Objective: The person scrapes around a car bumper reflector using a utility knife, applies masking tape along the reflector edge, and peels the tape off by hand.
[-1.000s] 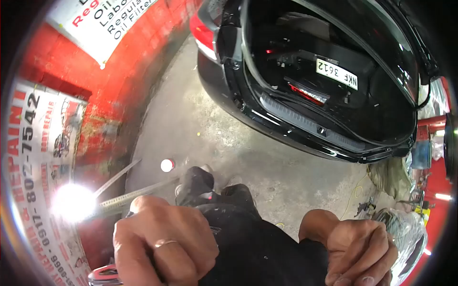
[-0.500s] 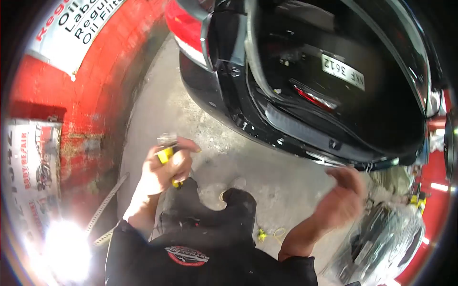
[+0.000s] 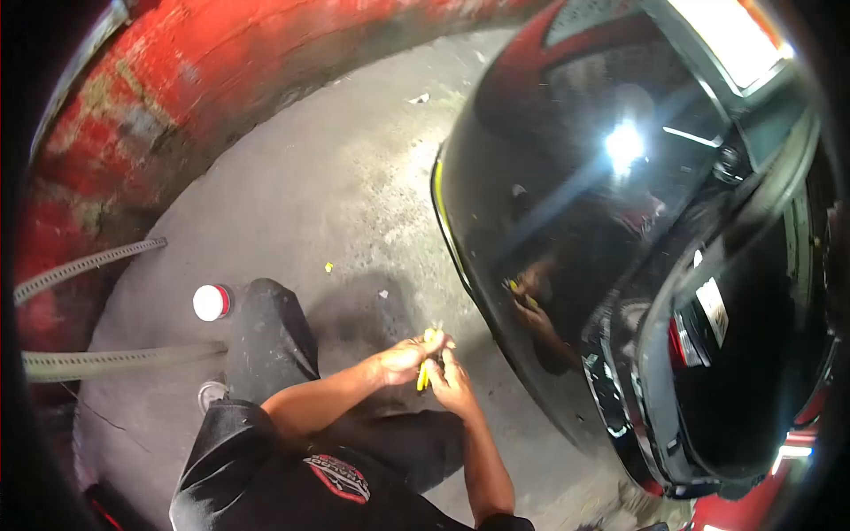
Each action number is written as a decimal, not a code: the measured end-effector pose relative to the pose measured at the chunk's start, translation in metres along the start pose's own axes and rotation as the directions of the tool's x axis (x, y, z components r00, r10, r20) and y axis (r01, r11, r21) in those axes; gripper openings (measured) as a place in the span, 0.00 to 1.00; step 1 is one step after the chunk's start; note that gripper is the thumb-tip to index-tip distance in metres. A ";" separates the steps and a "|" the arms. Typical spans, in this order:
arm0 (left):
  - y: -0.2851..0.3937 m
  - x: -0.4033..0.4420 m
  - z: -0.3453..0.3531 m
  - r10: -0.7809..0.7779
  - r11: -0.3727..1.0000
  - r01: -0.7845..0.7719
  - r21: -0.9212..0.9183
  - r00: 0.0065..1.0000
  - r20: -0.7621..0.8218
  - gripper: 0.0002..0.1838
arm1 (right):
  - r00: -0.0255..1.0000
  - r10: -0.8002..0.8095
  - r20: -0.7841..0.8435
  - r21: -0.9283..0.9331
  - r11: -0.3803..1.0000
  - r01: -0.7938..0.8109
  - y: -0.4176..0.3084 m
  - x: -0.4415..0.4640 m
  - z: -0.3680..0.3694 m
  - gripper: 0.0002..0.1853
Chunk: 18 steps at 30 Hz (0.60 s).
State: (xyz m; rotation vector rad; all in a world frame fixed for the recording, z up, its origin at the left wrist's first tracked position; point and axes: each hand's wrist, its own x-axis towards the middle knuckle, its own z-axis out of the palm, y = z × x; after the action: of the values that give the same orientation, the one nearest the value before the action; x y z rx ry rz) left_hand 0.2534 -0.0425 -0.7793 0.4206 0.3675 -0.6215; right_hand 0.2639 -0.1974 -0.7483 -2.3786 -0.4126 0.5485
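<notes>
Beside the dark car bumper, a person crouches over a small yellow tool held low between both hands. The left hand has its fingers curled tightly around it; whether the right hand, touching it, also grips cannot be told.

Car bumper, right of frame: glossy, mirror-like black paint. Floor, centre: matt, rough concrete. Wall, upper left: red paint, patchy and coarse. Perforated bars, left: apparently metal. Black shirt, bottom: matt cloth. Yellow tool, lower centre: apparently plastic.
</notes>
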 end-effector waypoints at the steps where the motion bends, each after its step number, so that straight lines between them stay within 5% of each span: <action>1: 0.004 0.011 -0.019 -0.002 0.999 -0.001 0.043 0.998 0.066 0.26 | 0.999 -0.044 -0.006 -0.003 0.999 0.044 -0.009 0.019 0.004 0.25; 3: 0.002 0.034 -0.056 0.057 0.992 -0.072 0.106 0.989 0.139 0.28 | 0.924 0.167 0.344 0.118 0.969 -0.219 -0.014 0.044 -0.007 0.21; 4: -0.012 0.045 -0.072 0.057 0.987 -0.078 0.140 0.988 0.147 0.30 | 0.916 0.128 0.380 0.264 0.934 -0.240 0.017 0.047 0.010 0.16; 6: -0.030 0.065 -0.067 0.048 0.973 -0.067 0.222 0.995 0.092 0.34 | 0.948 0.168 0.271 0.456 0.845 -0.280 0.129 0.053 0.057 0.14; 8: -0.030 0.091 -0.081 -0.089 0.936 0.061 0.347 0.994 0.065 0.35 | 0.952 0.140 0.271 0.653 0.700 -0.289 0.131 0.059 0.057 0.14; 11: -0.045 0.140 -0.128 -0.269 0.814 0.162 0.558 0.956 0.116 0.39 | 0.928 0.199 0.315 0.618 0.699 -0.359 0.150 0.063 0.070 0.14; 13: -0.054 0.140 -0.146 -0.345 0.743 0.266 0.614 0.939 0.010 0.42 | 0.931 0.263 0.253 0.743 0.563 -0.362 0.167 0.043 0.106 0.15; 15: -0.042 0.135 -0.153 -0.601 0.581 0.338 0.740 0.792 0.110 0.44 | 0.895 0.396 0.207 0.732 0.544 -0.410 0.193 0.023 0.143 0.16; 16: -0.049 0.142 -0.167 -0.637 0.474 0.452 0.756 0.768 -0.060 0.47 | 0.867 0.439 0.238 0.809 0.404 -0.427 0.205 0.012 0.161 0.19; 18: -0.016 0.148 -0.152 -0.566 -0.244 0.399 0.884 0.681 -0.464 0.41 | 0.851 0.474 0.226 0.813 0.390 -0.433 0.228 0.004 0.167 0.18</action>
State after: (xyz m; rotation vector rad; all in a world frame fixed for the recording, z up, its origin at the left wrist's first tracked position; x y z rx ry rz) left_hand 0.3242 -0.0522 -0.9793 1.7431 -0.1912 -1.7934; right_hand 0.2210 -0.2758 -1.0165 -1.4670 0.5064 0.7245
